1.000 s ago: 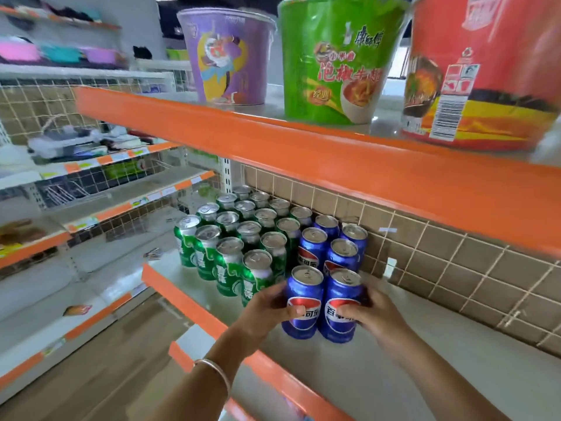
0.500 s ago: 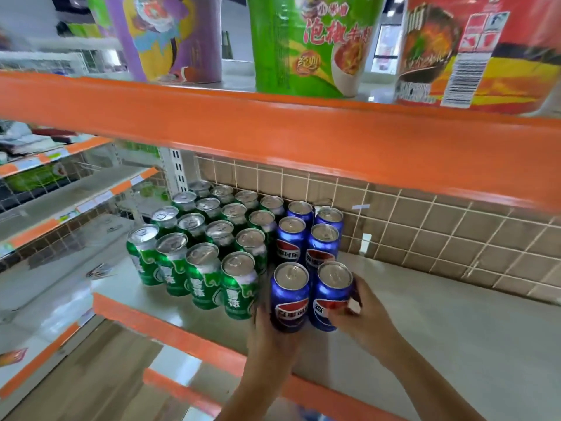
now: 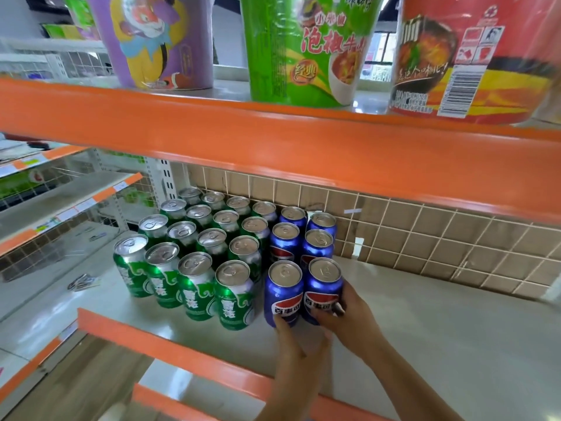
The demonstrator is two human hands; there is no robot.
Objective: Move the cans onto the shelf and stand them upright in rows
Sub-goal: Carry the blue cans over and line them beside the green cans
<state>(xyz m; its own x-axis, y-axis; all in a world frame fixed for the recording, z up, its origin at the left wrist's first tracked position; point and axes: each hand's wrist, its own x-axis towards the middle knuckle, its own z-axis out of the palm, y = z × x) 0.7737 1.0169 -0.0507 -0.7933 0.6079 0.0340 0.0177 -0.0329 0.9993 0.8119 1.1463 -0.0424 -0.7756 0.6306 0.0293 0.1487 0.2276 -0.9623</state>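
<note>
L hand (image 3: 292,347) touches, R hand (image 3: 352,319) grips front blue cans (image 3: 284,288).

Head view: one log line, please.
left hand touches front-left blue metal can | right hand grips front-right blue metal can | both upright on pale shelf, beside green cans

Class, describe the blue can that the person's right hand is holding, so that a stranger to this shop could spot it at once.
On the shelf below the noodle tubs, green cans stand beside two files of blue Pepsi cans. Take the frontmost can of the right-hand file. It alone has the right hand curled round it and bare shelf on its right.
</note>
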